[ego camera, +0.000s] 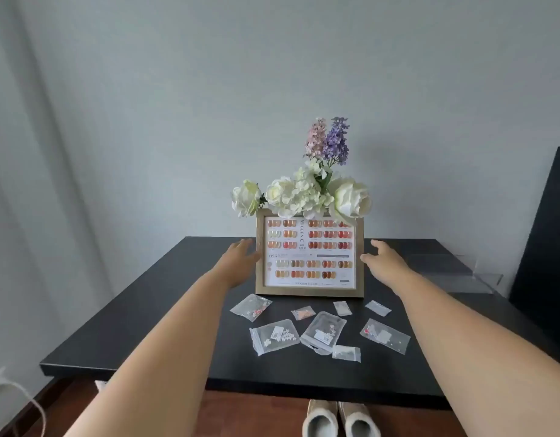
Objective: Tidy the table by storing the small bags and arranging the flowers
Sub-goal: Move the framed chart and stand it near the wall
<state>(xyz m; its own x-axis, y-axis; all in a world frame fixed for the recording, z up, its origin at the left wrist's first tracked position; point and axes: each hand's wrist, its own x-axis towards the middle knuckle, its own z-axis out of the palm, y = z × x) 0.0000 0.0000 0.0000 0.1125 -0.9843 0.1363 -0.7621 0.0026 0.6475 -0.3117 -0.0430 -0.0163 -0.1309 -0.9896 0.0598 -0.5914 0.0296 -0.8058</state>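
Several small clear plastic bags (323, 332) lie scattered on the black table (115, 326), in front of a gold picture frame (309, 291) that shows a nail colour chart. Behind the frame stands a bunch of white flowers (304, 193) with pink and purple sprigs (330, 140). My left hand (241, 258) reaches to the frame's left edge with straight fingers. My right hand (382, 257) is at the frame's right edge, fingers spread and holding nothing. Whatever holds the flowers is hidden by the frame.
A clear acrylic box (461, 272) sits at the table's right back. A dark panel (543, 247) leans against the wall on the right. Slippers (338, 419) show below the table's front edge. A white cord (17, 392) hangs at lower left.
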